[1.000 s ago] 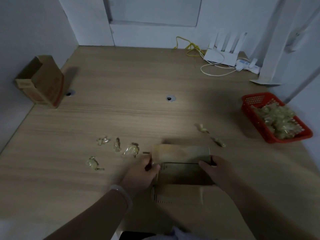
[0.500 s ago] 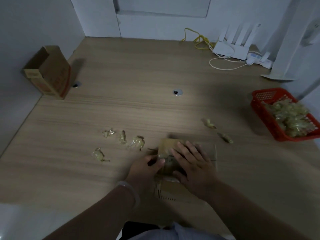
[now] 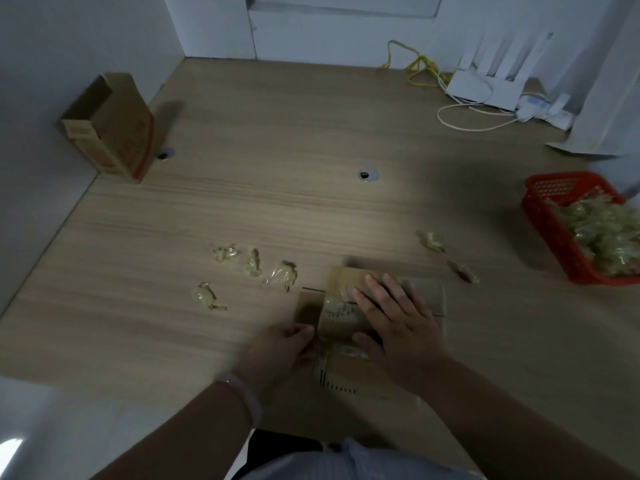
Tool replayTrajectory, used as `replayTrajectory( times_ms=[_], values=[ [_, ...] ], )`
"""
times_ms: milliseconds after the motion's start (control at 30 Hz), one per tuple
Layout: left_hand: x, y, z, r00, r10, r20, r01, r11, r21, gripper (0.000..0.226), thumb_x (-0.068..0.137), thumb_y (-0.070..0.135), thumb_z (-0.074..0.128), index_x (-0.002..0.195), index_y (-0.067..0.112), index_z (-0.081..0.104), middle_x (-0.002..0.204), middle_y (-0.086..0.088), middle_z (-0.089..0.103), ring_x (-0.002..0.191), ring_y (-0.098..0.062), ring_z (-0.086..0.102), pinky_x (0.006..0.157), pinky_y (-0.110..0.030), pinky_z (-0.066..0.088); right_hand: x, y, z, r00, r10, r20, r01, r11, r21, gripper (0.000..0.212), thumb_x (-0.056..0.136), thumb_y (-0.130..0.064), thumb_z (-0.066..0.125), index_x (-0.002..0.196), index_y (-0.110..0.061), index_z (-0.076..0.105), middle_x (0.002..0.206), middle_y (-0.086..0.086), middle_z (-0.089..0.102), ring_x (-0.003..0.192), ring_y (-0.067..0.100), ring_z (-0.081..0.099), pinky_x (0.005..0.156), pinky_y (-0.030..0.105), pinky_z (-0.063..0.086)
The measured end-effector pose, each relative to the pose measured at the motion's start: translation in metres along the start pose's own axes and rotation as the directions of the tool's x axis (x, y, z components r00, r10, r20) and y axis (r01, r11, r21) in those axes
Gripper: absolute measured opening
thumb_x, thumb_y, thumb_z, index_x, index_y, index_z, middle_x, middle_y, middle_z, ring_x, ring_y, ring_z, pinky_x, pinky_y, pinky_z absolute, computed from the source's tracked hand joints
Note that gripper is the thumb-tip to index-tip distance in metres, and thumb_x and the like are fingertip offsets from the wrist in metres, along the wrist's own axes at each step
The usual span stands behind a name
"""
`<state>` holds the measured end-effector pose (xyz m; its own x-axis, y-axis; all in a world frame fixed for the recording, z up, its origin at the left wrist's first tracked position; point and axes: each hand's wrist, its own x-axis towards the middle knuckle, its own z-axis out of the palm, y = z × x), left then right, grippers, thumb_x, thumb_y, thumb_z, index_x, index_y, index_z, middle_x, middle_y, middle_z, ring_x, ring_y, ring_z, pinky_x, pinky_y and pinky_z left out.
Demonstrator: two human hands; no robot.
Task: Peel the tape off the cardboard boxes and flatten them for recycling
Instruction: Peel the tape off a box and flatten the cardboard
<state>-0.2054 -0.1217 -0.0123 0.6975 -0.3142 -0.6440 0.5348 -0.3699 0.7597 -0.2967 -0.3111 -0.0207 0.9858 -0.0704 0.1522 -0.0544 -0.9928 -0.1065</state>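
Observation:
A small brown cardboard box (image 3: 337, 306) lies pressed nearly flat on the wooden table (image 3: 277, 209) near its front edge. My right hand (image 3: 394, 317) rests palm-down on top of it with the fingers spread. At the box's left side my left hand (image 3: 284, 344) pinches its edge, where clear tape (image 3: 341, 349) is wrinkled; a pale bracelet sits on that wrist. A second cardboard box (image 3: 110, 128) with red print stands upright and open at the far left against the wall.
Several crumpled tape scraps (image 3: 252, 265) lie left of the box, two more tape scraps (image 3: 433, 241) to its right. A red basket (image 3: 543, 216) full of tape wads sits at the right edge. A white router (image 3: 485, 88) and cables are at the back right.
My right hand moved from the box's right end onto its top and pushed it down flatter. The left hand stayed at the left edge. The view shifted slightly.

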Motion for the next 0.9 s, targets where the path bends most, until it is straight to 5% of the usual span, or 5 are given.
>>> replayTrajectory(
  times_ms=[167, 367, 667, 900],
  values=[
    [0.004, -0.001, -0.003, 0.998, 0.051, -0.033, -0.047, 0.993, 0.105, 0.018, 0.088, 0.007, 0.064, 0.075, 0.018, 0.069, 0.066, 0.001, 0.07, 0.062, -0.011, 0.066, 0.068, -0.029, 0.057, 0.001, 0.001, 0.0, 0.999, 0.007, 0.047, -0.007, 1.0, -0.003, 0.064, 0.088, -0.058, 0.042, 0.142, -0.023, 0.047, 0.147, 0.005, 0.045, 0.138, 0.028, 0.038, 0.11, 0.053, 0.032],
    [0.009, 0.0, 0.002, 1.0, -0.021, 0.0, 0.021, 0.999, 0.025, 0.014, 0.091, 0.005, 0.058, 0.08, 0.01, 0.065, 0.071, -0.006, 0.066, 0.066, -0.018, 0.062, 0.069, -0.034, 0.052, 0.001, 0.004, 0.002, 0.998, 0.002, 0.062, -0.001, 1.0, -0.013, 0.065, 0.089, -0.059, 0.039, 0.144, -0.024, 0.044, 0.149, 0.004, 0.042, 0.14, 0.027, 0.035, 0.113, 0.052, 0.028],
    [0.003, 0.011, 0.01, 1.0, 0.013, -0.002, -0.012, 0.982, 0.19, 0.019, 0.098, 0.008, 0.046, 0.082, 0.009, 0.055, 0.076, -0.009, 0.059, 0.066, -0.017, 0.058, 0.067, -0.031, 0.054, 0.0, 0.003, -0.001, 0.996, 0.012, 0.083, -0.012, 1.0, 0.007, 0.065, 0.088, -0.059, 0.043, 0.144, -0.025, 0.043, 0.15, 0.004, 0.041, 0.141, 0.027, 0.033, 0.112, 0.051, 0.028],
    [-0.005, 0.029, -0.003, 0.995, 0.031, 0.094, -0.027, 0.999, -0.046, 0.02, 0.096, 0.003, 0.048, 0.08, 0.003, 0.06, 0.073, -0.012, 0.06, 0.066, -0.019, 0.056, 0.054, -0.025, 0.049, 0.0, 0.002, -0.004, 0.99, 0.017, 0.137, -0.016, 1.0, -0.007, 0.066, 0.092, -0.061, 0.032, 0.149, -0.027, 0.033, 0.154, 0.002, 0.033, 0.144, 0.026, 0.025, 0.115, 0.05, 0.022]
  ],
)
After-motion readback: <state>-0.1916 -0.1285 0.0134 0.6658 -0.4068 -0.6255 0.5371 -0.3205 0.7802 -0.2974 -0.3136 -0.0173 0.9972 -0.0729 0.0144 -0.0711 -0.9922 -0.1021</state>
